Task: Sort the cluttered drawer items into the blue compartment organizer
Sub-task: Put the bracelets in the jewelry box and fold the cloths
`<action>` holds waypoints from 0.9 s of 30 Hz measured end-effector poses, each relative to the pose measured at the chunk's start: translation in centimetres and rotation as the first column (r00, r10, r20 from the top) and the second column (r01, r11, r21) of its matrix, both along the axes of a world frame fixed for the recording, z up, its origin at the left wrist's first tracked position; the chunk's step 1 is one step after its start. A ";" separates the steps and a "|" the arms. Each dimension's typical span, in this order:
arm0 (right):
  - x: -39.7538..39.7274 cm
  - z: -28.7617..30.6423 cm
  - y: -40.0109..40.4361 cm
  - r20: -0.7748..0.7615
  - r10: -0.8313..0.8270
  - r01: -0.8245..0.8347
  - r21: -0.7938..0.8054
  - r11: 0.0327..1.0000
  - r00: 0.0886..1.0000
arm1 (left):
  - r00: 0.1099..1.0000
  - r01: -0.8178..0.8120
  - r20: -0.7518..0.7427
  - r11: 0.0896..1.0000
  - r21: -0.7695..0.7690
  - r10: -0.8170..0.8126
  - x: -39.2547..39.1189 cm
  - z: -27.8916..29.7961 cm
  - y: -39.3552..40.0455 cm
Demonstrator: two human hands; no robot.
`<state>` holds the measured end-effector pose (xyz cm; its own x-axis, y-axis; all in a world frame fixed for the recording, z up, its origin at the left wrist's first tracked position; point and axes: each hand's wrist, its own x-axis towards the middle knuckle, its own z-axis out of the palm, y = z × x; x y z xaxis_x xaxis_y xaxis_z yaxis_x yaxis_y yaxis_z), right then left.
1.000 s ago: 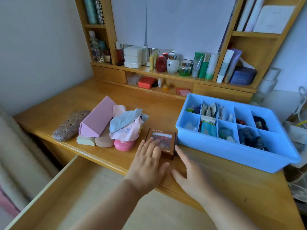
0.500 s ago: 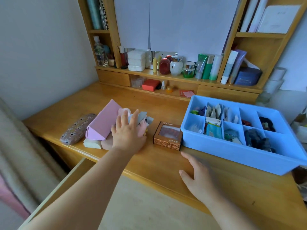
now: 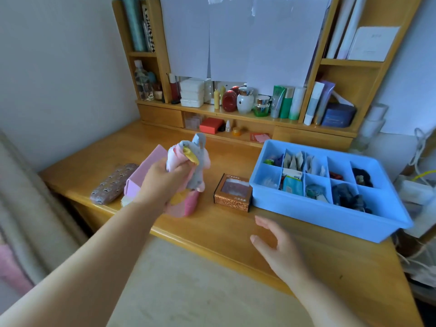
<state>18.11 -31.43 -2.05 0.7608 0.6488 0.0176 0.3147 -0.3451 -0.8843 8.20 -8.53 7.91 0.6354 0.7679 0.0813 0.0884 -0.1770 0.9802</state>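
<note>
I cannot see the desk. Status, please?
Left grip holds cloth bundle, lifted. Right grip open, empty. Brown box sits before blue organizer.

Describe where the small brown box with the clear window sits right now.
In the head view, the small brown box stands on the wooden desk, right of centre, just left of the blue compartment organizer and right of the pink container.

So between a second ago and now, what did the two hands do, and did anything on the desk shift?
The left hand left the brown box, went left to the pile, and now grips a bundle of cloths and packets lifted above the pink items. The right hand drew back from the box and hovers open over the desk edge. The box, the blue organizer and the patterned case stayed put.
</note>
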 end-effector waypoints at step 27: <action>-9.9 -13.3 -7.5 -0.553 -0.255 0.073 -0.329 0.942 0.793 | 0.868 -0.307 -0.472 0.913 -0.268 0.154 -13.2 -19.4 -9.6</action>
<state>8.20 -38.90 -15.34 0.6616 0.4209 -0.6206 -0.3101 -0.6000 -0.7375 -5.01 -18.14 -11.53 0.3475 0.8294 -0.4374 0.5128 0.2224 0.8292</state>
